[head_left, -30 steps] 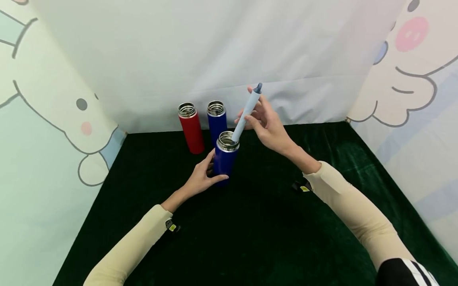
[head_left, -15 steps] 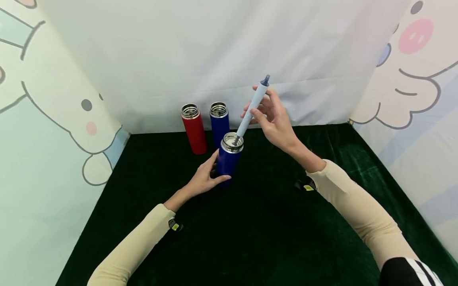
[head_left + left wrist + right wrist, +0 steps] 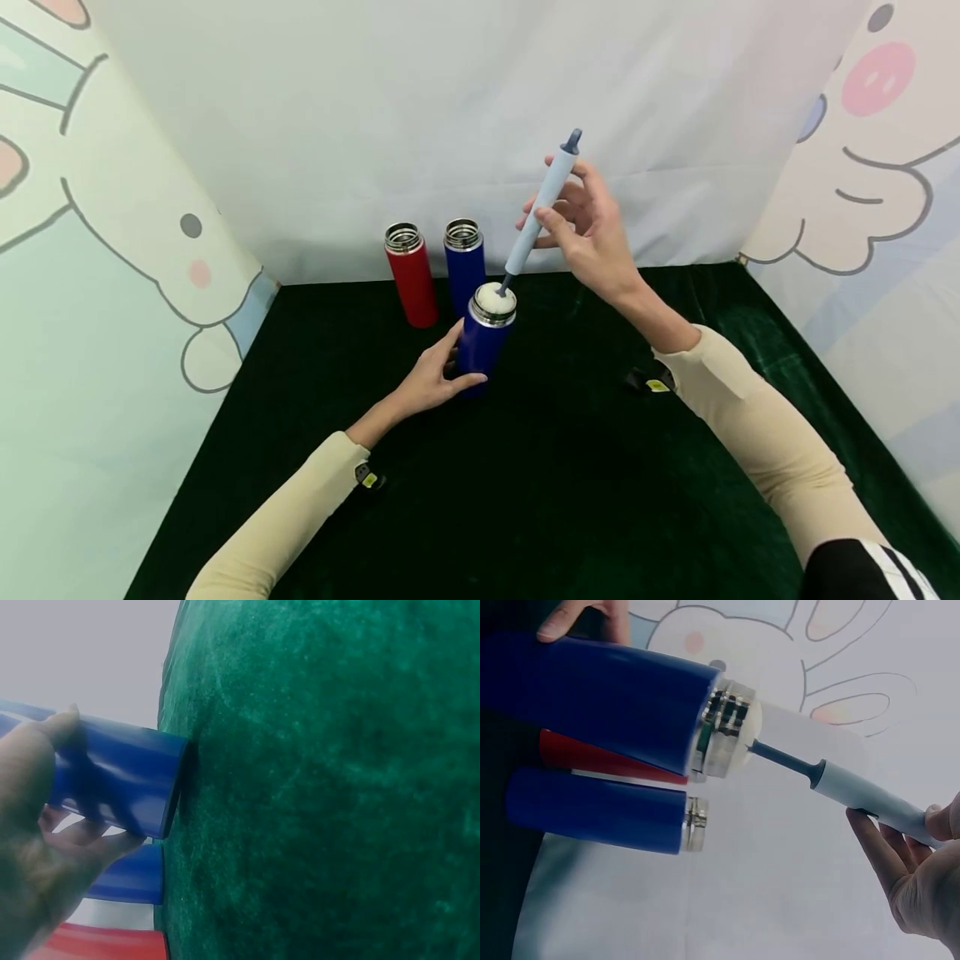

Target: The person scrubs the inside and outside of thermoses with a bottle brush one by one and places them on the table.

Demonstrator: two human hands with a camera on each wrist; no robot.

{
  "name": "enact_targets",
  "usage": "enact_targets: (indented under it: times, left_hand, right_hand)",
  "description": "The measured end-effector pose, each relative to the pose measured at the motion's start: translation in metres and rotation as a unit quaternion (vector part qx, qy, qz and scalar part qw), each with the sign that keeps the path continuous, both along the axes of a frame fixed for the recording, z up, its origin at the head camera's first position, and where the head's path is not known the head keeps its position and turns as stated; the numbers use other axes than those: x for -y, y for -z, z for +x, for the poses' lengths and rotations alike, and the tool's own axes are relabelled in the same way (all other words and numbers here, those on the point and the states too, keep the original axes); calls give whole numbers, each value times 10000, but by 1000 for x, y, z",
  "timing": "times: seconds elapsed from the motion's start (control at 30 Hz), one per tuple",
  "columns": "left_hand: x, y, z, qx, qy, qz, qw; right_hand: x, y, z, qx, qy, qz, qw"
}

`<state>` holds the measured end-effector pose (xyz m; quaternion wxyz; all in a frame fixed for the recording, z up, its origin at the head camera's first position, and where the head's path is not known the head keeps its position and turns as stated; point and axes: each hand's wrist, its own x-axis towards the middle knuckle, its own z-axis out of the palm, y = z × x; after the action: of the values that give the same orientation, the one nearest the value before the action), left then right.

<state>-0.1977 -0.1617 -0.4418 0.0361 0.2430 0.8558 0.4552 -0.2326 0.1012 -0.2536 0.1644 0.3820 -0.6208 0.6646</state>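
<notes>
My left hand (image 3: 429, 379) grips the near blue bottle (image 3: 482, 346), thumb on one side and fingers round the other. The bottle stands lidless on the dark green cloth, its steel neck facing up. With thumb and fingertips my right hand (image 3: 592, 229) pinches the light blue handle of a bottle brush (image 3: 538, 212), which slants down to the left. Its white sponge head (image 3: 754, 725) fills the mouth and bulges just above the rim; the part inside is hidden. In the left wrist view, the bottle's base (image 3: 169, 784) is right at the cloth.
Behind stand a red bottle (image 3: 412, 287) and a second blue bottle (image 3: 465, 262), both lidless and upright. Dark green velvet cloth (image 3: 525, 500) covers the table. A white curtain (image 3: 337, 125) hangs at the back, and printed cartoon panels flank both sides.
My right hand has moved up and to the right with the brush; its thin shaft and white sponge now show at the bottle's mouth. My left hand keeps its grip on the bottle.
</notes>
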Motion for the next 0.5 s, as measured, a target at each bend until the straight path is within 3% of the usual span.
enact_targets:
  times: [0.5]
  left_hand:
    - [-1, 0, 0, -4, 37, 119, 9999]
  right_hand:
    - [-4, -16, -7, -269, 709, -492, 9959]
